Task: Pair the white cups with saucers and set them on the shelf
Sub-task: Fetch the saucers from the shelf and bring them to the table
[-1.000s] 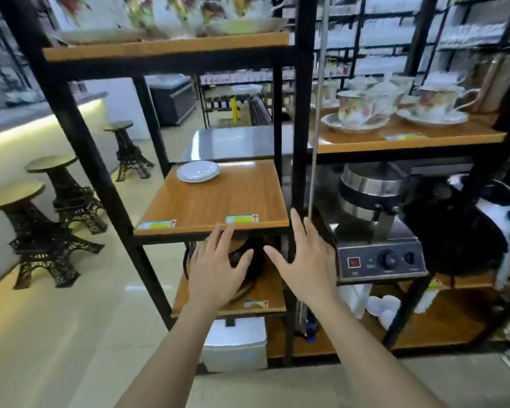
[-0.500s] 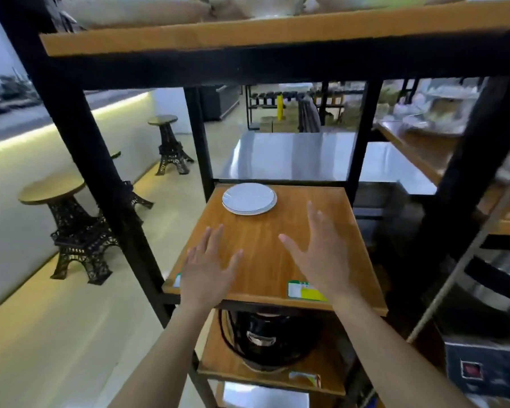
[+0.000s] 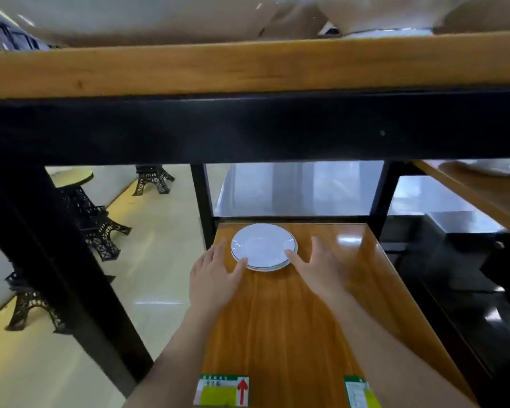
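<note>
Soft daylight from the left, glare streaks on the wooden shelf (image 3: 292, 319); blurred top edge, wide-angle bending

white saucers (image 3: 262, 245) with a thin dark rim line are seen on an orange-brown, wood-grained shelf (image 3: 292, 319); the frame (image 3: 248, 128) is black, the labels (image 3: 223, 390) are green and yellow with a red arrow, the floor (image 3: 159, 245) is pale yellow

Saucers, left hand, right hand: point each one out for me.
saucers (image 3: 262, 245): head view, bowl of the top saucer in the stack.
left hand (image 3: 211, 279): head view, back of the hand.
right hand (image 3: 321, 267): head view, back of the hand.
</note>
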### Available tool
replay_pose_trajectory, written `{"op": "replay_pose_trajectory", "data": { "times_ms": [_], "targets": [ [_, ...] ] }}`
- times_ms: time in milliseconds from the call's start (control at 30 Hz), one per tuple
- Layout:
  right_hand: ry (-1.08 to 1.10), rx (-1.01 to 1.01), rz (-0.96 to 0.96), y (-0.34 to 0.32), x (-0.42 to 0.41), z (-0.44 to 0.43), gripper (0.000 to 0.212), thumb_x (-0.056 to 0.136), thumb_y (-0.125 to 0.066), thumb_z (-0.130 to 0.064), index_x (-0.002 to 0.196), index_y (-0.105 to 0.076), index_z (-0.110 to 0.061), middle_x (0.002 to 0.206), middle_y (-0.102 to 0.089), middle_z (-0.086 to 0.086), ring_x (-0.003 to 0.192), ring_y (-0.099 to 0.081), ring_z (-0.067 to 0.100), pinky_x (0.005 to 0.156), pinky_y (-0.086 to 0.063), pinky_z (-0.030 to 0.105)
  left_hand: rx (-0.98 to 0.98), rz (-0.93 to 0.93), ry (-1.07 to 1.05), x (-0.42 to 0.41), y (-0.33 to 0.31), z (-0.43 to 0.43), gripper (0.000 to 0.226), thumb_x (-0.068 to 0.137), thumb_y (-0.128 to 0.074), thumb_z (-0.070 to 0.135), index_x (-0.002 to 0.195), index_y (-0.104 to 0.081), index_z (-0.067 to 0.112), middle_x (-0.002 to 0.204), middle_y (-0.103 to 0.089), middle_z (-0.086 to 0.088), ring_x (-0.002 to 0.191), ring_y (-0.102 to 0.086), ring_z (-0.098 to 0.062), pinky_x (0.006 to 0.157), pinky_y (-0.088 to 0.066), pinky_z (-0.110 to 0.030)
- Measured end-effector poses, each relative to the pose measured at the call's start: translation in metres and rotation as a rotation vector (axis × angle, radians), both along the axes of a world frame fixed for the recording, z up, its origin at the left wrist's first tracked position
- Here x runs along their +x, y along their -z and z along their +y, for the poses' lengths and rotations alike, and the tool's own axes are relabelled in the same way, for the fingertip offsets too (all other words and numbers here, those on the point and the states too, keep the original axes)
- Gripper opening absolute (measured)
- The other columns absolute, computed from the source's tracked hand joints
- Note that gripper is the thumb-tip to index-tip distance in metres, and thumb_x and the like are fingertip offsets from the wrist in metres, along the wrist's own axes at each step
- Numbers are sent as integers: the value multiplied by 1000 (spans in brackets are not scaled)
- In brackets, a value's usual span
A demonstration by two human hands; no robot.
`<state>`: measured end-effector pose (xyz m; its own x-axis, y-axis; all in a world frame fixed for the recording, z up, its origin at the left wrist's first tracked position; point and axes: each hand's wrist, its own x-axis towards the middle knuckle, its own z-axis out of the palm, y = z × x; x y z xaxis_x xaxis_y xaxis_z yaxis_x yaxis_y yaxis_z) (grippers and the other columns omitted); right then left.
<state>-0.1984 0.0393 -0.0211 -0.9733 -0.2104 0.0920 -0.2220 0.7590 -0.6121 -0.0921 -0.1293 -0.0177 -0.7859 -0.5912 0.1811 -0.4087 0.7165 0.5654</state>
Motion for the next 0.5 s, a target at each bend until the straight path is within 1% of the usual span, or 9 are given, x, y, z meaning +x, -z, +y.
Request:
{"op": "replay_pose_trajectory", "data": {
  "times_ms": [100,200,233,300,367,400,433,467,500],
  "targets": [
    [21,1,-45,8,-15,-14,81,78,-41,-69,135,-37,-12,137,-47,10,122,-45,29,97,-40,43,97,-47,5,-16,7,-6,69,88,-43,56,147,-22,25,151,-36,-5,137,-31,-30,112,-26,-46],
    [6,122,-48,13,-27,-23,77,78,-37,-71,125,-49,-12,132,-49,10,120,-42,28,99,-34,43,259,-10,-5,-34,12,-6,66,88,-48,51,143,-29,19,144,-46,-7,130,-41,-32,108,-32,-50],
    [-6,168,-53,14,-30,-25,75,78,-37,-72,123,-52,-13,131,-49,10,121,-39,28,100,-32,43,357,27,-12,-39,13,-5,64,89,-51,48,142,-31,17,143,-47,-8,129,-43,-32,107,-33,-51],
    [-17,198,-85,16,-35,-29,75,76,-42,-71,123,-50,-13,132,-47,11,122,-37,29,102,-29,43,620,144,-73,-47,13,-7,63,89,-54,41,142,-31,16,143,-45,-9,128,-44,-31,105,-38,-49],
    [-9,159,-129,16,-38,-33,75,74,-52,-66,125,-47,-11,134,-45,10,124,-36,29,103,-28,43,844,218,-182,-54,12,-11,63,90,-55,37,142,-30,14,141,-44,-10,125,-44,-32,97,-42,-44],
    [2,123,-154,16,-39,-35,75,73,-57,-62,126,-46,-9,134,-45,10,125,-36,30,103,-28,42,896,211,-210,-56,11,-14,61,90,-55,36,140,-32,12,136,-47,-10,121,-46,-32,91,-42,-43],
    [14,87,-176,16,-38,-36,75,73,-61,-59,126,-45,-8,134,-46,10,125,-37,30,103,-29,41,919,195,-211,-58,10,-16,55,90,-55,35,135,-38,10,127,-51,-11,114,-49,-31,85,-43,-41],
    [26,55,-191,16,-37,-37,75,72,-64,-55,125,-45,-7,132,-47,10,124,-38,29,102,-30,41,928,182,-193,-59,9,-17,44,89,-56,34,123,-48,7,114,-55,-10,102,-53,-28,77,-44,-38],
    [35,23,-196,16,-35,-37,73,71,-67,-51,124,-45,-6,130,-49,9,121,-40,29,101,-32,40,920,167,-173,-60,8,-18,30,88,-56,32,104,-55,7,98,-56,-10,87,-53,-24,67,-43,-34]
  ]
}}
